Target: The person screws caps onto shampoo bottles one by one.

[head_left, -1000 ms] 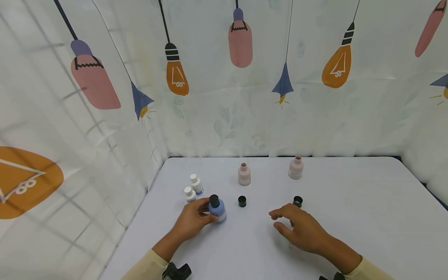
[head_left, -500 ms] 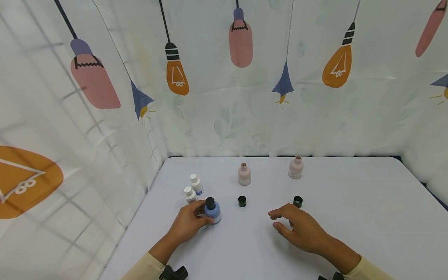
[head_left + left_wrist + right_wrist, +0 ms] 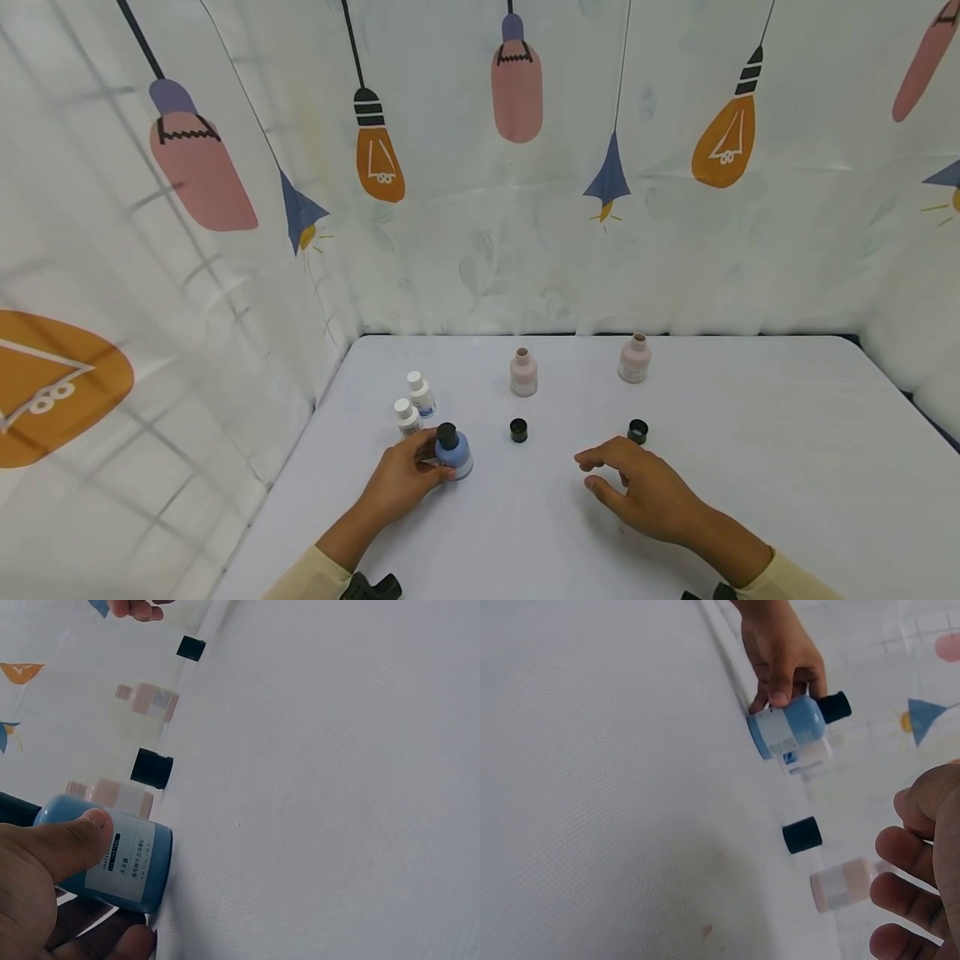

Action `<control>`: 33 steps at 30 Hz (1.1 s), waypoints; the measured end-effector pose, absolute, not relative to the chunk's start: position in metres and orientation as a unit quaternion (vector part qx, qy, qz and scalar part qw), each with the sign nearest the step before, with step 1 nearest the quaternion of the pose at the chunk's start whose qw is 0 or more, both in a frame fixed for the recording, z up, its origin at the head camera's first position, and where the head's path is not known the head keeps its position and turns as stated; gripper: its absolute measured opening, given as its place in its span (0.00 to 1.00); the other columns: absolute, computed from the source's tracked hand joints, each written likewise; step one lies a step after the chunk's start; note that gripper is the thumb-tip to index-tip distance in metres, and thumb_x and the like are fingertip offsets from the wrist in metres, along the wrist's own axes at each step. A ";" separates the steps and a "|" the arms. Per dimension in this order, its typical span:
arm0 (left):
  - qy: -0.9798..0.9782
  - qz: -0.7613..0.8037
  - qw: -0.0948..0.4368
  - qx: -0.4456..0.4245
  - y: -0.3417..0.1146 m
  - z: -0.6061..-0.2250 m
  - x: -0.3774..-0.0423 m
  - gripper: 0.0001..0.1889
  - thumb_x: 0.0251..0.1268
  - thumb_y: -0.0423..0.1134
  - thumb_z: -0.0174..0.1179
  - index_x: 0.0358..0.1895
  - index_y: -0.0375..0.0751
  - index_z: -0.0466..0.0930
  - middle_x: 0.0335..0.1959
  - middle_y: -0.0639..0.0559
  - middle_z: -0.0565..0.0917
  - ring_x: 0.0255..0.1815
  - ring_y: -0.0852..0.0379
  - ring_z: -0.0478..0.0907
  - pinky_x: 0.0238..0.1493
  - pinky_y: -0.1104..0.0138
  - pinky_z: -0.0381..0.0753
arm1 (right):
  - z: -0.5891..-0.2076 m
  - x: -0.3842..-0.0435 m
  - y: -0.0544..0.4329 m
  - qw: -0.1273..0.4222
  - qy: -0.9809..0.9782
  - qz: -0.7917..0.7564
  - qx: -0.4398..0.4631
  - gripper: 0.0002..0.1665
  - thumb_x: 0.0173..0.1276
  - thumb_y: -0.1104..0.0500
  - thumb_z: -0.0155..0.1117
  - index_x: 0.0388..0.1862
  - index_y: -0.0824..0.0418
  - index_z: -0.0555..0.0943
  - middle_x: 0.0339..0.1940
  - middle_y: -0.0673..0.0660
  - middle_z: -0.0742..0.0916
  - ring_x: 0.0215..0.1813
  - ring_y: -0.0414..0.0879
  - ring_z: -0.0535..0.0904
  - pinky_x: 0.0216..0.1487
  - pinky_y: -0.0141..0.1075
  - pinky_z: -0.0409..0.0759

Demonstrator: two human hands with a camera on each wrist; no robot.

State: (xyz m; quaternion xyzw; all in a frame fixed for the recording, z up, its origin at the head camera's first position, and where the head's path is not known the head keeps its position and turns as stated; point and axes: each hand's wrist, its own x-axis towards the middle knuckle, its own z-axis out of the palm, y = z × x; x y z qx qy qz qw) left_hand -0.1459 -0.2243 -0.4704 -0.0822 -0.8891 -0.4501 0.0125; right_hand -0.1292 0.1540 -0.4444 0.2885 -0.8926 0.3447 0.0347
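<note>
My left hand (image 3: 401, 479) grips a blue bottle (image 3: 454, 457) with a black cap, its thumb across the white label (image 3: 124, 855) in the left wrist view. The bottle stands upright at the table surface. My right hand (image 3: 641, 492) hovers over the table with fingers loosely bent and nothing between them. Just beyond it lies a black cap (image 3: 637, 431). A second black cap (image 3: 518, 430) sits between the hands, farther back. Behind the caps stand two uncapped pale pink bottles, one in the middle (image 3: 523, 373) and one to the right (image 3: 634, 360).
Two small white bottles, a front one (image 3: 407, 417) and a rear one (image 3: 422, 395), stand just beyond my left hand. The white table (image 3: 787, 433) ends at a fabric wall (image 3: 480, 250) printed with lamps.
My left hand has shifted the blue bottle a little to the left and toward me, slowing at the end. The right hand has stayed nearly still.
</note>
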 end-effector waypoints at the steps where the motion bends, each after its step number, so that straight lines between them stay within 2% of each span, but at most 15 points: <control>1: -0.891 -0.447 0.015 -0.082 -0.224 -0.470 -0.146 0.33 0.54 0.37 0.79 0.64 0.36 0.78 0.53 0.44 0.86 0.54 0.49 0.84 0.48 0.66 0.84 | -0.445 -0.129 0.154 0.035 -0.893 0.345 0.288 0.17 0.71 0.59 0.71 0.57 0.50 0.83 0.48 0.39 0.85 0.48 0.42 0.82 0.40 0.33 0.80; 5: -0.893 -0.442 0.020 -0.087 -0.223 -0.467 -0.144 0.35 0.54 0.38 0.79 0.66 0.37 0.76 0.55 0.44 0.85 0.55 0.49 0.83 0.50 0.64 0.84 | -0.446 -0.129 0.155 0.032 -0.895 0.343 0.284 0.17 0.71 0.59 0.71 0.57 0.50 0.83 0.48 0.38 0.85 0.49 0.42 0.82 0.41 0.33 0.80; 13: -0.888 -0.443 0.036 -0.117 -0.225 -0.445 -0.141 0.38 0.56 0.40 0.79 0.71 0.41 0.73 0.59 0.51 0.84 0.59 0.53 0.81 0.53 0.62 0.83 | -0.448 -0.129 0.157 0.037 -0.896 0.340 0.284 0.17 0.70 0.59 0.72 0.56 0.50 0.83 0.47 0.36 0.84 0.50 0.42 0.82 0.41 0.32 0.80; 18: -0.888 -0.440 0.038 -0.129 -0.227 -0.427 -0.142 0.37 0.58 0.44 0.77 0.71 0.45 0.72 0.63 0.49 0.82 0.59 0.54 0.82 0.56 0.61 0.82 | -0.447 -0.129 0.158 0.035 -0.898 0.335 0.283 0.17 0.70 0.59 0.72 0.57 0.50 0.83 0.47 0.36 0.84 0.51 0.42 0.82 0.41 0.32 0.80; 25: -0.892 -0.434 0.033 -0.123 -0.223 -0.403 -0.152 0.37 0.59 0.52 0.76 0.71 0.51 0.73 0.64 0.51 0.81 0.58 0.47 0.82 0.59 0.51 0.80 | -0.445 -0.129 0.158 0.036 -0.900 0.333 0.278 0.17 0.70 0.58 0.72 0.57 0.49 0.83 0.47 0.36 0.84 0.49 0.42 0.82 0.41 0.32 0.79; 33: -0.894 -0.432 0.002 -0.114 -0.208 -0.387 -0.170 0.34 0.60 0.51 0.76 0.70 0.53 0.75 0.63 0.54 0.81 0.60 0.50 0.81 0.62 0.49 0.78 | -0.447 -0.129 0.161 0.041 -0.897 0.338 0.282 0.16 0.71 0.58 0.71 0.56 0.50 0.83 0.47 0.36 0.84 0.50 0.43 0.82 0.41 0.32 0.79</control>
